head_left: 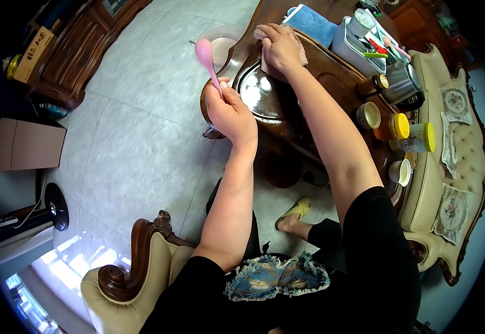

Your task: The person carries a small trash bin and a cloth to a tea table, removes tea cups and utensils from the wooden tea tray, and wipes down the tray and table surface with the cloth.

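My left hand [231, 113] is closed around the handle of a pink spoon [204, 53], its bowl pointing up and away from me. Beyond the spoon is a clear basin [227, 32] with cloudy liquid in it. My right hand [281, 49] presses a pale pinkish cloth [301, 51] onto the dark, glossy wooden tea table [321, 72]. Its fingers bend over the cloth near the far edge. Beside the cloth, a shiny oval recess [256, 92] in the tabletop reflects light.
Right of my right hand are a blue cloth [312, 25], a white bin of utensils [349, 49], a dark jar [372, 85], a cup [368, 116] and yellow-lidded jars [401, 126]. A cream sofa [429, 189] stands at right, an armchair [134, 278] at lower left.
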Action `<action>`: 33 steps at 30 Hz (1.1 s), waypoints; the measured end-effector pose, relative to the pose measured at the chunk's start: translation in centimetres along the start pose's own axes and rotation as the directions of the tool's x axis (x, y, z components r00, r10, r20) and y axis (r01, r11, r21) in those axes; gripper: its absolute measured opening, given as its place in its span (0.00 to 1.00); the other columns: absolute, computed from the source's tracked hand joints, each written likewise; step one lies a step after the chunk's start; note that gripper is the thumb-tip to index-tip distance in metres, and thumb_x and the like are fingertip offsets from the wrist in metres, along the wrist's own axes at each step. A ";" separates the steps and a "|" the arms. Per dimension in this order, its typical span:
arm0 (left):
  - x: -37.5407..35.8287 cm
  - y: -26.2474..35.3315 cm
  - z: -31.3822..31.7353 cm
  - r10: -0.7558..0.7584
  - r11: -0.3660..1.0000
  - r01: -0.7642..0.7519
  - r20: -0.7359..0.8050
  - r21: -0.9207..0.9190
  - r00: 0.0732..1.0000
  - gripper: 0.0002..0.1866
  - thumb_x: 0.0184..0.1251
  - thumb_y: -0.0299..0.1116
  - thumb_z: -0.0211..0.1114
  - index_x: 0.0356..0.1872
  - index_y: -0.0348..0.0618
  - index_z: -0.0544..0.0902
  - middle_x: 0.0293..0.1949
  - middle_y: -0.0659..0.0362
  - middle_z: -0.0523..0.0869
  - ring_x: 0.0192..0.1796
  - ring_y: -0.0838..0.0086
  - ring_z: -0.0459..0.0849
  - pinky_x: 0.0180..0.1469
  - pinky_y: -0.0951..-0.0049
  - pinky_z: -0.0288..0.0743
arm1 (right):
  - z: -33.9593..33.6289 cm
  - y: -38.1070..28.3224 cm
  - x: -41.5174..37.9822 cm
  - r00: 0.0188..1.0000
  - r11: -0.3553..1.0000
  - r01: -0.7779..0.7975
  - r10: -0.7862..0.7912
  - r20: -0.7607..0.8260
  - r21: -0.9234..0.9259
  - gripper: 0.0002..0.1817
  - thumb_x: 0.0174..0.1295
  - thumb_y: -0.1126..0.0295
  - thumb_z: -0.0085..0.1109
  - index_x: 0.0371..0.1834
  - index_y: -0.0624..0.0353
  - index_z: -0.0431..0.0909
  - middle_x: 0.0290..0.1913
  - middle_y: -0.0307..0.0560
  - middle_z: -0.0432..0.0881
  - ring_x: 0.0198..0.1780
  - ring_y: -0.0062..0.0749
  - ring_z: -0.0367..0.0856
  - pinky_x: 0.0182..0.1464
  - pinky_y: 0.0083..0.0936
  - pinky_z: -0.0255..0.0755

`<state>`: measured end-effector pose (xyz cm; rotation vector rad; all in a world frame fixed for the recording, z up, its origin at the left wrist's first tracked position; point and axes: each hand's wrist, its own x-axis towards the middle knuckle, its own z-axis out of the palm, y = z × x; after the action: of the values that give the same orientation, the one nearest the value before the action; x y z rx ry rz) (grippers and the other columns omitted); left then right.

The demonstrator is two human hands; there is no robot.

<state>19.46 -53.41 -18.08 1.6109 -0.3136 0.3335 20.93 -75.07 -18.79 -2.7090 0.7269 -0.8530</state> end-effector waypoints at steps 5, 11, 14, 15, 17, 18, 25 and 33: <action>0.2 -0.2 0.2 0.017 1.000 -0.017 -0.031 0.016 0.999 0.10 0.81 0.30 0.52 0.41 0.37 0.79 0.21 0.60 0.74 0.25 0.73 0.74 0.31 0.69 0.67 | -2.1 -3.4 -2.3 0.971 0.960 0.229 -0.236 0.027 0.163 0.17 0.60 0.68 0.59 0.53 0.47 0.85 0.59 0.46 0.81 0.63 0.50 0.76 0.69 0.45 0.67; 0.0 0.5 -0.1 0.005 1.000 -0.005 -0.056 0.001 0.998 0.10 0.81 0.31 0.52 0.41 0.37 0.79 0.22 0.60 0.76 0.25 0.73 0.75 0.31 0.67 0.68 | -3.2 -7.4 -6.3 0.940 0.948 0.286 -0.306 0.147 0.142 0.16 0.59 0.66 0.60 0.50 0.42 0.88 0.58 0.41 0.82 0.69 0.54 0.68 0.74 0.48 0.60; -0.1 0.8 -0.4 -0.037 0.999 0.035 -0.057 -0.038 0.998 0.10 0.81 0.31 0.51 0.44 0.36 0.79 0.24 0.60 0.77 0.27 0.74 0.74 0.32 0.67 0.69 | -1.9 -9.8 -8.7 0.906 0.918 0.326 -0.371 0.202 0.225 0.14 0.59 0.57 0.62 0.45 0.43 0.90 0.57 0.40 0.81 0.74 0.53 0.64 0.75 0.50 0.57; 0.1 0.8 -0.3 -0.020 0.999 0.015 -0.106 -0.044 0.994 0.11 0.82 0.31 0.51 0.44 0.36 0.79 0.24 0.61 0.76 0.27 0.74 0.74 0.33 0.68 0.69 | -2.4 -10.4 -9.2 0.897 0.908 0.346 -0.394 0.200 0.238 0.14 0.60 0.58 0.61 0.45 0.45 0.90 0.58 0.40 0.81 0.74 0.54 0.64 0.75 0.51 0.56; 0.4 0.9 -0.6 0.000 0.999 -0.008 -0.149 -0.052 0.989 0.11 0.82 0.32 0.51 0.44 0.35 0.79 0.24 0.61 0.76 0.27 0.75 0.73 0.33 0.69 0.69 | -4.0 -11.3 -10.5 0.890 0.899 0.361 -0.412 0.195 0.249 0.14 0.60 0.58 0.61 0.45 0.46 0.90 0.59 0.41 0.80 0.75 0.54 0.64 0.76 0.51 0.56; 0.6 1.2 -1.1 -0.032 0.998 0.025 -0.128 -0.055 0.991 0.12 0.82 0.32 0.50 0.44 0.35 0.79 0.24 0.62 0.75 0.27 0.76 0.73 0.33 0.70 0.69 | -4.9 -11.3 -11.0 0.875 0.877 0.398 -0.451 0.175 0.267 0.14 0.59 0.61 0.62 0.45 0.48 0.90 0.60 0.41 0.80 0.73 0.54 0.66 0.75 0.50 0.57; 0.7 1.5 -1.3 -0.075 0.994 0.071 -0.051 -0.087 0.996 0.11 0.81 0.30 0.49 0.44 0.35 0.77 0.27 0.59 0.76 0.28 0.72 0.74 0.32 0.68 0.68 | -12.0 -7.7 -15.8 0.776 0.813 0.454 -0.562 0.287 0.363 0.13 0.48 0.74 0.69 0.39 0.54 0.88 0.58 0.40 0.82 0.68 0.45 0.74 0.70 0.44 0.67; 0.7 1.8 -1.5 -0.060 0.996 0.056 -0.054 -0.072 0.997 0.10 0.81 0.30 0.50 0.43 0.35 0.78 0.25 0.58 0.76 0.27 0.70 0.75 0.31 0.65 0.67 | -17.7 -1.8 -18.5 0.760 0.866 0.264 -0.458 0.461 0.425 0.21 0.46 0.81 0.67 0.45 0.49 0.89 0.63 0.39 0.82 0.68 0.47 0.74 0.71 0.46 0.65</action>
<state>19.30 -51.99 -16.05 1.5358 -0.2334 0.3194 -1.81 -64.93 -12.71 -2.5947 -0.0847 -0.1805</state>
